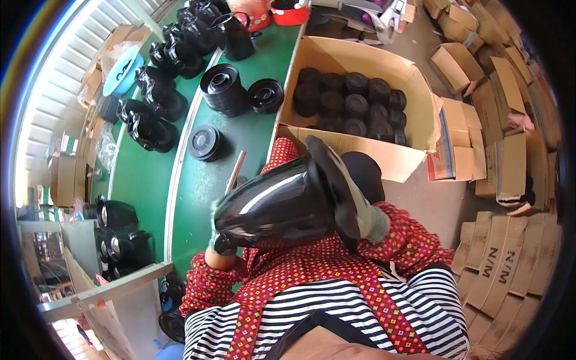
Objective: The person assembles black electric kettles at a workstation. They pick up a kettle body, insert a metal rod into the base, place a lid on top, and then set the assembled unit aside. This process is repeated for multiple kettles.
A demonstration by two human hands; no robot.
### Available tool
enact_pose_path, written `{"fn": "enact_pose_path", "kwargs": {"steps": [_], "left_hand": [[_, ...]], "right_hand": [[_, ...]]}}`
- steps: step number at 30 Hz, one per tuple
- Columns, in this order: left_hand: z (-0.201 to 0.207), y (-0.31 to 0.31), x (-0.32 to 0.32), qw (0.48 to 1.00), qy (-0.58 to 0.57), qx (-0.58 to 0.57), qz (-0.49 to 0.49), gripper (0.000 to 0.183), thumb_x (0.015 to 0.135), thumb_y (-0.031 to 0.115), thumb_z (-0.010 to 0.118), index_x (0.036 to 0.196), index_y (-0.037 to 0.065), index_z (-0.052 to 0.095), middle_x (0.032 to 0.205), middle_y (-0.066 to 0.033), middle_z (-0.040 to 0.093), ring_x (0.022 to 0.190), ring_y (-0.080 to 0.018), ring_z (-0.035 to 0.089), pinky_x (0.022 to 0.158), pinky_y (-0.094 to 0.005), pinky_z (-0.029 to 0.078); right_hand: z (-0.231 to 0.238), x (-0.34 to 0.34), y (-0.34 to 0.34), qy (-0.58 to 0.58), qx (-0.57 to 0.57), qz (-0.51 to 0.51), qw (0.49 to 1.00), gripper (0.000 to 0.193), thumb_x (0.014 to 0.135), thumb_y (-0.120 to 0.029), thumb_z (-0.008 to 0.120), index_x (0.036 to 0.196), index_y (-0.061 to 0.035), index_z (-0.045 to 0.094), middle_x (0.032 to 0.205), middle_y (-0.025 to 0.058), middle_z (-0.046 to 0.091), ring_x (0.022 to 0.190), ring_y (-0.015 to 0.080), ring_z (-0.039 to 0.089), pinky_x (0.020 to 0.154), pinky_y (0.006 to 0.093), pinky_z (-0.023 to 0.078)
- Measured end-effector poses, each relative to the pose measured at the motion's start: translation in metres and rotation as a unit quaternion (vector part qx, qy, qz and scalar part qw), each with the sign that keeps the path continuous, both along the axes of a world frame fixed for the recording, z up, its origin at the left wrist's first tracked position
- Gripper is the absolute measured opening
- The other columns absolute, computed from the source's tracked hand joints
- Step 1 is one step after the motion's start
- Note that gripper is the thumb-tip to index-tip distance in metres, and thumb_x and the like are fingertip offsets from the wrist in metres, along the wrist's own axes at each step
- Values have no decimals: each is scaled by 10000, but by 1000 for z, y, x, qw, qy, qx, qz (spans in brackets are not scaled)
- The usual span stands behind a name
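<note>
One black vessel between gloved hands

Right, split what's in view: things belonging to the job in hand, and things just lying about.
Likely part of the job:
held glossy black vessel
similar black vessels on the green bench
round black pieces in the open carton

Probably just lying about:
light blue basin
red container

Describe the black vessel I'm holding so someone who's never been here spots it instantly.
Find the long green table and follow it toward the person in the striped, red-patterned clothing. In front of that person is a big, glossy black vessel. Unlike the rows of black vessels resting on the table, it lies sideways between the left hand and right hand.
</note>
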State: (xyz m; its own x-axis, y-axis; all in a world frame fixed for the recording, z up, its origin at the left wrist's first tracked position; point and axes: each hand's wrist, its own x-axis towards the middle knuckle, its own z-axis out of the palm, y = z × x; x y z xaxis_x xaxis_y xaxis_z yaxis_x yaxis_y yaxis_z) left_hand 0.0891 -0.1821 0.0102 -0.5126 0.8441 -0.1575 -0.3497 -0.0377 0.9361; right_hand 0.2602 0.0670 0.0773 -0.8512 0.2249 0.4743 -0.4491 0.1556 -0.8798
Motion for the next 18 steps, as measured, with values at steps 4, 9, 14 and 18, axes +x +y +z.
{"fn": "enact_pose_path", "kwargs": {"steps": [4,9,14,18], "left_hand": [[0,10,37,979,-177,30,-98,596,990,262,727,1473,-31,536,1461,-215,607,1289,-305,642,1103,-443,536],[-1,-13,54,972,-211,21,-96,602,1000,288,707,1478,-31,529,1460,-217,606,1285,-306,642,1098,-444,534],[3,-18,41,983,-177,10,-47,608,1010,314,687,1484,-30,521,1459,-219,606,1281,-307,641,1094,-445,533],[1,-11,10,995,-96,2,15,615,1018,335,672,1488,-30,516,1458,-221,606,1278,-308,641,1090,-446,532]], "right_hand": [[51,-5,22,98,296,139,940,1083,576,-701,877,1525,-272,580,1680,325,244,1481,619,278,1161,725,284],[73,-6,10,164,366,167,901,913,689,-683,792,1506,-329,586,1654,283,319,1459,577,353,1147,728,335],[72,3,-4,170,280,5,945,729,748,-582,786,1391,-264,659,1541,275,474,1356,527,470,1105,646,410],[32,-4,0,152,106,-55,981,842,779,-535,836,1442,-75,597,1550,297,447,1411,481,449,1158,575,369]]}}
